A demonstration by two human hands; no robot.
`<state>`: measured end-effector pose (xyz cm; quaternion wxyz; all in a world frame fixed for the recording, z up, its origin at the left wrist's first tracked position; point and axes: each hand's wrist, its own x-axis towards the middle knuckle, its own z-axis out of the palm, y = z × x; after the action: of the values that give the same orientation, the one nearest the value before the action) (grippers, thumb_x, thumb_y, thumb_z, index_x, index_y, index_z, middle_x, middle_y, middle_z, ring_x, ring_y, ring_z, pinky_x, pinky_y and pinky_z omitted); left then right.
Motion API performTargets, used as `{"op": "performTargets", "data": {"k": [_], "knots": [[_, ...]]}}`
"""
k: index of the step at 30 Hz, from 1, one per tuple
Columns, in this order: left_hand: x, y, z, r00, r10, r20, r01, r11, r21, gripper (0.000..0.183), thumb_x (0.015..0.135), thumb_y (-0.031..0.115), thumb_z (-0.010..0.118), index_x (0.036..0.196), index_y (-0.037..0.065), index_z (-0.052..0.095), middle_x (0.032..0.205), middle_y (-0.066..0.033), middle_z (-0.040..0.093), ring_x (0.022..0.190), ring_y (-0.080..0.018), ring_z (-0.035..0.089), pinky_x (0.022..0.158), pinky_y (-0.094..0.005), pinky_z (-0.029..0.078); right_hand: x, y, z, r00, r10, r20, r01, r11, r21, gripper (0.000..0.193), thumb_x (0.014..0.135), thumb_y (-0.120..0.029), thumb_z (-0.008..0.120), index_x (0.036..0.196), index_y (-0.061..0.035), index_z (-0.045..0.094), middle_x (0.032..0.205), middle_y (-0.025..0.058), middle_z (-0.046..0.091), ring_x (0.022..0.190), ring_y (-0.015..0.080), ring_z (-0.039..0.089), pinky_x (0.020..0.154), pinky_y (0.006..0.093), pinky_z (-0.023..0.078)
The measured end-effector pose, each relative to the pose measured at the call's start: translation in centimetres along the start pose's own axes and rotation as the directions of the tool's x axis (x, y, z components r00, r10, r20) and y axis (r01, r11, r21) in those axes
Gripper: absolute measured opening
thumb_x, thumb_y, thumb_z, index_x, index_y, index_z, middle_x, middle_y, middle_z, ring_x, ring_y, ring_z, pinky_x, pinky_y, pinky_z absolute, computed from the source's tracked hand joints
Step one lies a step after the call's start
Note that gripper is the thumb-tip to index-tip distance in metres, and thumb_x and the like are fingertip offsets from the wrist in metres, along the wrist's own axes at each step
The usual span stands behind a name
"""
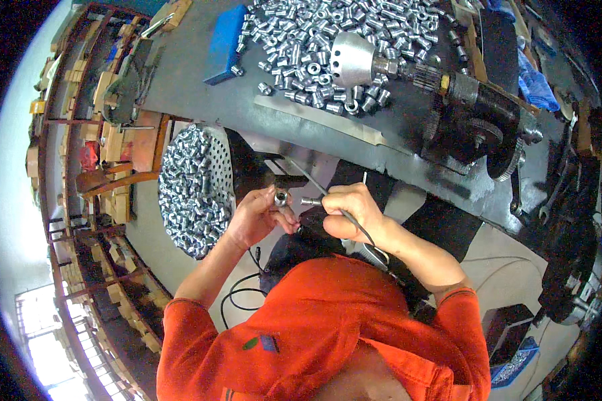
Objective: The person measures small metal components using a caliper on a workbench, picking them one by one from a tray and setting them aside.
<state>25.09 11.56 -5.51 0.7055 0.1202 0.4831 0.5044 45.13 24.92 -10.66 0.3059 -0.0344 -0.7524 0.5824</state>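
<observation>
- Workshop shelves (63, 134) line the left side, and a dark grey workbench (180, 73) spans the top of the view.
- Over the lap, the left hand (255, 217) pinches a small metal part (281, 198) between thumb and fingers, its open end showing; a shiny bit by its lower fingers is too small to identify.
- Facing it, the right hand (354, 208) is curled around a shiny metal piece (310, 200) that points at the part, just apart from it; a slim dark rod (306, 175) slants past its fingers.
- To work well here, I'd hold both pieces in line, steady the wrists and leave the left fingertips clear of the bore.
- Beside the left forearm, a perforated basket (222, 160) is heaped with similar parts.
- Loops of black cable (229, 294) hang close by and could snag an elbow.
- Beyond, a loose pile of parts (294, 67), a blue box (224, 43) and a geared machine (475, 110) crowd the bench, limiting forward reach.
</observation>
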Motion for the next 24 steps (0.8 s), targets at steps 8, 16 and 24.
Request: {"op": "performTargets", "data": {"k": [8,16,24], "knots": [[0.6,1.2,1.8,0.982,0.127,-0.138,-0.017,0.794,0.608,0.037,0.094,0.028,0.052,0.081,-0.005,0.058,0.065,-0.0134,0.062,0.058,-0.0195,0.062,0.062,-0.0316,0.052,-0.1,0.0,0.6,0.997,0.069,0.03,-0.065,0.992,-0.112,0.02,0.061,-0.015,0.066,0.063,-0.005,0.05,0.06,0.0132,0.051,0.058,0.035,0.056,0.051,0.043,0.043],[0.9,2.2,4.5,0.97,0.239,-0.037,-0.108,0.563,0.819,0.02,0.082,0.005,0.068,0.096,-0.002,0.058,0.079,-0.0021,0.062,0.072,-0.0058,0.058,0.063,-0.0221,0.047,-0.3,0.6,0.9,0.994,0.105,0.009,-0.103,0.987,-0.122,0.02,0.06,-0.015,0.067,0.063,-0.0045,0.05,0.061,0.0144,0.053,0.058,0.0356,0.056,0.051,0.0437,0.043],[1.6,1.5,3.8,0.971,0.235,0.029,-0.175,0.629,0.757,0.023,0.082,0.003,0.066,0.103,-0.002,0.057,0.083,-0.0027,0.063,0.076,-0.0057,0.057,0.066,-0.0214,0.047,-0.3,1.2,0.9,0.995,0.101,-0.024,-0.102,0.993,-0.05,0.022,0.061,-0.011,0.066,0.061,-0.0056,0.044,0.053,0.0129,0.044,0.049,0.0312,0.049,0.047,0.0376,0.037]]}}
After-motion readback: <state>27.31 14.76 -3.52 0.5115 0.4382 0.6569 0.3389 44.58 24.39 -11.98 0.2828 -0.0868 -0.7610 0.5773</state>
